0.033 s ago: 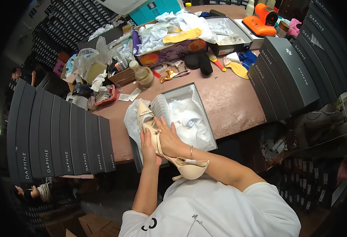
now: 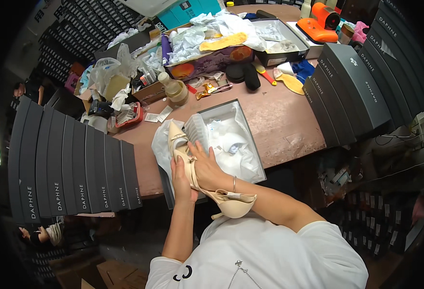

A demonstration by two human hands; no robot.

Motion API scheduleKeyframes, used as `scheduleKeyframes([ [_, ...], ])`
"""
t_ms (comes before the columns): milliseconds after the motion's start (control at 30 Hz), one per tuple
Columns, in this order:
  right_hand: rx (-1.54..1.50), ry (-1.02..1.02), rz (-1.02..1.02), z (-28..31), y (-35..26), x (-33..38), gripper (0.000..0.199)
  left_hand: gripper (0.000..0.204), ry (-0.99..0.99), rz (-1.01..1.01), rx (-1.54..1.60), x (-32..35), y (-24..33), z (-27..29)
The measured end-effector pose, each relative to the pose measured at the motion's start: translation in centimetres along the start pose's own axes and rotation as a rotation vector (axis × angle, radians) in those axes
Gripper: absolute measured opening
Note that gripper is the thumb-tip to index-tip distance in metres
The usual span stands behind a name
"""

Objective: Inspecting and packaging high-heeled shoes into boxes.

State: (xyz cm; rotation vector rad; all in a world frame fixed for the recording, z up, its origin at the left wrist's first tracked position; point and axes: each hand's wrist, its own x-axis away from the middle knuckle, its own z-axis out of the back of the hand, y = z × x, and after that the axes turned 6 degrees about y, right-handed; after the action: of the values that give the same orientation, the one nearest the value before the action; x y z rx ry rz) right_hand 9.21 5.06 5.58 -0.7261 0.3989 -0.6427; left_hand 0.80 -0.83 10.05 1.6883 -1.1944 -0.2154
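A beige pointed-toe high-heeled shoe (image 2: 228, 206) lies slantwise across my hands, with small bows and thin straps. Its pointed toe end faces away; the rounded heel cup and slim heel are near my shirt. Whether a second shoe overlaps it I cannot tell. My left hand (image 2: 182, 180) is closed round its left side, thumb along the upper. From the right, my right hand (image 2: 207, 168) grips the middle with fingers laid across, its thumb side partly hidden. Beneath the hands is an open grey shoebox (image 2: 251, 139) lined with white tissue paper (image 2: 221, 144).
Dark grey shoeboxes are stacked at left (image 2: 72, 164) and right (image 2: 351, 91). Farther back are a patterned carton (image 2: 212, 62) heaped with crumpled paper, a glass bottle (image 2: 175, 91), a red-handled brush (image 2: 266, 74), black round pads (image 2: 236, 73) and an orange device (image 2: 318, 29). Another person (image 2: 28, 91) is at far left.
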Motion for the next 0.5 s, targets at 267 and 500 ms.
scheduleKeyframes([
  [267,-0.281,0.014,-0.094,4.0,-1.1,2.5,0.054,0.043,-0.080,0.041,0.048,0.6,-1.2,-0.9],
  [500,-0.321,-0.111,0.371,7.7,0.1,6.5,0.035,0.052,-0.324,0.224,0.327,-1.1,-0.5,2.7],
])
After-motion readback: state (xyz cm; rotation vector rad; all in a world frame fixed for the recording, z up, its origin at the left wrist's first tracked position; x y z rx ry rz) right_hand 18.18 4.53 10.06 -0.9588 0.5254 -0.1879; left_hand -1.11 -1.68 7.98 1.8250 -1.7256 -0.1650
